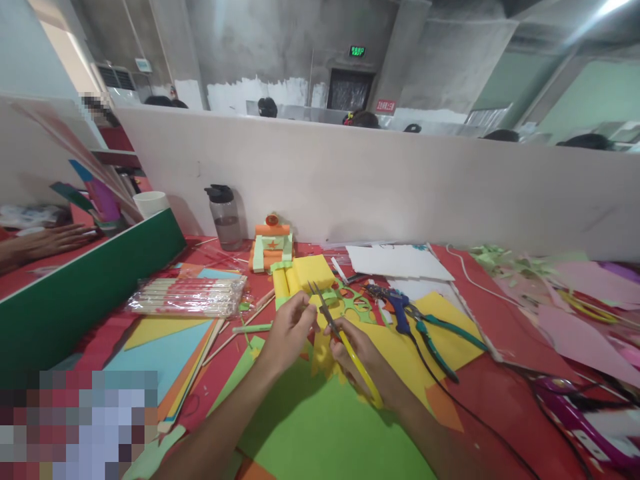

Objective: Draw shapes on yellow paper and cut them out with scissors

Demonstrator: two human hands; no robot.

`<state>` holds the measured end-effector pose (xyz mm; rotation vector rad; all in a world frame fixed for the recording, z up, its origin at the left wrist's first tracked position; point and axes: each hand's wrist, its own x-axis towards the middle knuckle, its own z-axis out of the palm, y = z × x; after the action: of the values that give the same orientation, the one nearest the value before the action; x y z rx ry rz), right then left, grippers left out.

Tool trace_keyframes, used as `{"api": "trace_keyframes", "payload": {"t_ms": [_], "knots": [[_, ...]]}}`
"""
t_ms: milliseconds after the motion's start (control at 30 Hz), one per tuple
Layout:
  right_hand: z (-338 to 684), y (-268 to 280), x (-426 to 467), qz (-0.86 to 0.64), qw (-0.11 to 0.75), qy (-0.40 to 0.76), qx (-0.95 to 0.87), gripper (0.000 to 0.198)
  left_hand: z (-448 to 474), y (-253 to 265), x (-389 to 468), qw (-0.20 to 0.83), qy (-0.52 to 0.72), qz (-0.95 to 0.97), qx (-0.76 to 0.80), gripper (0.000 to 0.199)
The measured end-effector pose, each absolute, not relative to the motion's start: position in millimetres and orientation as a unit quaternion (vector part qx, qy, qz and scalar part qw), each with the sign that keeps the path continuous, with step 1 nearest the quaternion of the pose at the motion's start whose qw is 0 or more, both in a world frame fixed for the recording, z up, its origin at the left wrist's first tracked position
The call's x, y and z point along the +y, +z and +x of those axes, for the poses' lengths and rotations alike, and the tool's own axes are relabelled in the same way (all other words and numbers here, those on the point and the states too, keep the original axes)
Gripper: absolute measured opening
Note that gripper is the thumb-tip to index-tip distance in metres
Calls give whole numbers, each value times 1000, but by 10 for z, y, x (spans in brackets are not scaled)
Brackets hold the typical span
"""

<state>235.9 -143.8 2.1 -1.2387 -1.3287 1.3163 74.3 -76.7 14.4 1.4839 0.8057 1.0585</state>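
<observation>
My right hand (357,353) grips a pair of scissors (361,375) by its yellow handles, with the blades pointing up and away from me, slightly apart. Close beside the blades is my left hand (290,330), its fingers curled in a pinch; whatever they hold is too small or hidden to make out. Below both hands lie a cut yellow paper piece (323,360) and a large green sheet (325,427). Just beyond them stand rolled yellow paper tubes (284,283) and a yellow paper box (314,272).
An orange-and-green paper model (273,247) and a water bottle (226,220) stand by the white partition (400,180). Right of my hands lie a glue gun (397,310) with a cord and green-handled pliers (440,337). Wrapped sticks (187,295) lie left; another person's hand (47,243) is beyond the green divider (100,287).
</observation>
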Motion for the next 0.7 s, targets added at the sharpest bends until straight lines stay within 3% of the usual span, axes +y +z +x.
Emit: {"api": "trace_keyframes", "payload": {"t_ms": [167,700], "knots": [[2338,41,-1437,-512,433,525,-523,58,732,151,-773,548,442,626,337,27],[2300,169,-1492,-531,433,534,-496,51,732,163,-770,559,446,614,334,31]]}}
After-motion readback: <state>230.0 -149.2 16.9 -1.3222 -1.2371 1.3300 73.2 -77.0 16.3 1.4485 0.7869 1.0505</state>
